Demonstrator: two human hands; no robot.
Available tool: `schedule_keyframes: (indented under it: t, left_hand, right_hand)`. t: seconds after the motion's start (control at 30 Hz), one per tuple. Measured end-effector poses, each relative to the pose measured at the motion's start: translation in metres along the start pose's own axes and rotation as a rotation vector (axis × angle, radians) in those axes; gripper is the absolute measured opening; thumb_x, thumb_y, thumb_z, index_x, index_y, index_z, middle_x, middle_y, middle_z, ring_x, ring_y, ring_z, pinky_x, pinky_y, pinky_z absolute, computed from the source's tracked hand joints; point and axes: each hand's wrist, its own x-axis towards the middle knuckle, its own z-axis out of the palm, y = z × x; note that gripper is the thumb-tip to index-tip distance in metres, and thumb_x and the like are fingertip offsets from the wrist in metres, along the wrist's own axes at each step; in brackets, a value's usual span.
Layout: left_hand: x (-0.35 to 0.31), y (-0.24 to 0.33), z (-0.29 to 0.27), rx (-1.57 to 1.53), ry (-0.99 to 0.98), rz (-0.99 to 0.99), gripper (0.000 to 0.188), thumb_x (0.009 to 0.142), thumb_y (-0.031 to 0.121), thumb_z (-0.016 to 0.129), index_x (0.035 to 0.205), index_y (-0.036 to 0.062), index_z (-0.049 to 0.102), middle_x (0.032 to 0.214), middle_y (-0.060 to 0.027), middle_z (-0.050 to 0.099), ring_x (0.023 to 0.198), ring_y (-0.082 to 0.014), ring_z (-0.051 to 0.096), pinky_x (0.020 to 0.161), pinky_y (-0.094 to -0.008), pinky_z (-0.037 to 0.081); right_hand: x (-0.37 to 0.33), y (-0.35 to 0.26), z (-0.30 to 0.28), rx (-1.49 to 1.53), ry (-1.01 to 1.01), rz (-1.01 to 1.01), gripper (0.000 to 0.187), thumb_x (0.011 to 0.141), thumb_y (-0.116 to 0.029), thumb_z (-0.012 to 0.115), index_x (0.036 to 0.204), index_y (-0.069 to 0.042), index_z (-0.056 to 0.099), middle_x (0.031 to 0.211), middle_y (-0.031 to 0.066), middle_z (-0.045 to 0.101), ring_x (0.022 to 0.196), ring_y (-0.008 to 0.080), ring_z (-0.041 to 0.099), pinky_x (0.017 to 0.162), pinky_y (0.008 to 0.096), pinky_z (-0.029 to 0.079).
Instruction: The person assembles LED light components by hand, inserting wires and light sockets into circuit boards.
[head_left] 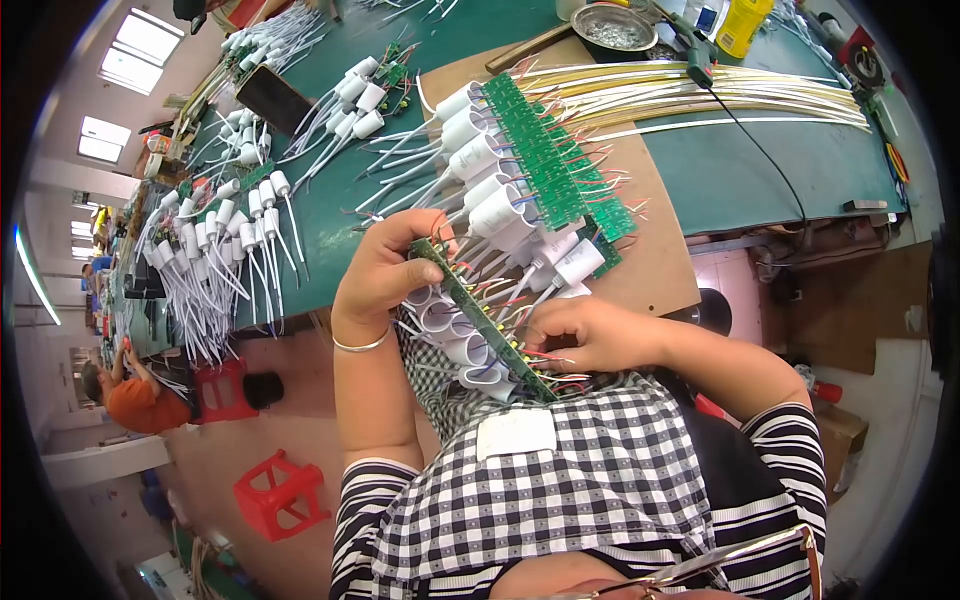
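My left hand (385, 272), with a bangle at the wrist, grips the upper end of a long narrow circuit board (478, 318), thumb over its edge. The board is tilted in front of my checked apron, its lower end towards my lap. Red, white and dark wires stick out along it, and white cylindrical housings (465, 350) hang on its far side. My right hand (595, 335) is closed among the wires beside the board's lower half; its fingertips are partly hidden. Just beyond, green circuit board panels (530, 145) lie wired to a row of white housings (475, 157).
The panels rest on a brown board (660, 240) upon the green table (745, 165). Bundled strips (700, 95), a green corded tool (692, 50), a metal bowl (615, 30) and a yellow bottle (742, 28) lie beyond. Housings with cables (215, 230) pile up left; a red stool (282, 495) stands below.
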Motion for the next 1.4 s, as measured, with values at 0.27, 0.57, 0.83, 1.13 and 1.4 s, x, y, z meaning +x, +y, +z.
schedule_keyframes:
  t: [0.27, 0.57, 0.83, 1.13, 1.4]
  left_hand:
    - [0.003, -0.003, 0.001, -0.038, 0.003, -0.068, 0.033, 0.073, 0.018, 0.074, 0.096, 0.0015, 0.057, 0.087, -0.0008, 0.056, 0.077, -0.0073, 0.05, 0.067, -0.0208, 0.041]
    - [0.003, -0.002, 0.0, -0.023, 0.0, -0.074, 0.031, 0.074, 0.018, 0.073, 0.095, 0.0018, 0.056, 0.086, 0.0002, 0.055, 0.076, -0.0064, 0.049, 0.067, -0.02, 0.04]
    - [0.003, -0.001, 0.004, -0.035, -0.004, -0.084, 0.03, 0.075, 0.017, 0.071, 0.096, 0.0024, 0.055, 0.087, 0.0006, 0.054, 0.077, -0.006, 0.048, 0.067, -0.0196, 0.039]
    - [0.01, 0.004, 0.013, 0.064, 0.07, -0.187, 0.026, 0.077, 0.014, 0.069, 0.095, 0.0024, 0.055, 0.084, 0.0027, 0.052, 0.076, -0.0047, 0.046, 0.067, -0.0189, 0.038]
    - [0.005, 0.005, 0.012, 0.096, 0.131, -0.175, 0.026, 0.077, 0.015, 0.069, 0.095, 0.0019, 0.054, 0.085, 0.0025, 0.052, 0.077, -0.0048, 0.046, 0.069, -0.019, 0.038]
  right_hand:
    - [-0.005, -0.004, 0.005, -0.082, 0.034, 0.015, 0.015, 0.079, -0.012, 0.063, 0.088, -0.002, 0.058, 0.084, 0.0075, 0.056, 0.074, 0.0182, 0.056, 0.067, 0.027, 0.045]
    - [-0.006, 0.002, 0.008, -0.272, 0.187, -0.243, 0.018, 0.074, -0.011, 0.063, 0.089, -0.003, 0.057, 0.08, 0.0097, 0.056, 0.071, 0.0243, 0.058, 0.062, 0.0325, 0.047]
    - [-0.006, 0.001, 0.007, -0.464, 0.19, -0.29, 0.018, 0.072, -0.009, 0.06, 0.09, -0.004, 0.058, 0.077, 0.01, 0.057, 0.071, 0.0267, 0.058, 0.062, 0.0352, 0.047]
    - [-0.032, -0.016, -0.014, -0.418, 0.135, -0.045, 0.012, 0.08, -0.014, 0.059, 0.088, -0.005, 0.058, 0.076, 0.0117, 0.058, 0.073, 0.0303, 0.057, 0.064, 0.0391, 0.046]
    - [-0.07, -0.034, -0.03, -0.039, 0.27, 0.285, 0.022, 0.086, -0.02, 0.055, 0.097, -0.001, 0.057, 0.082, 0.0094, 0.061, 0.074, 0.0197, 0.059, 0.067, 0.031, 0.047]
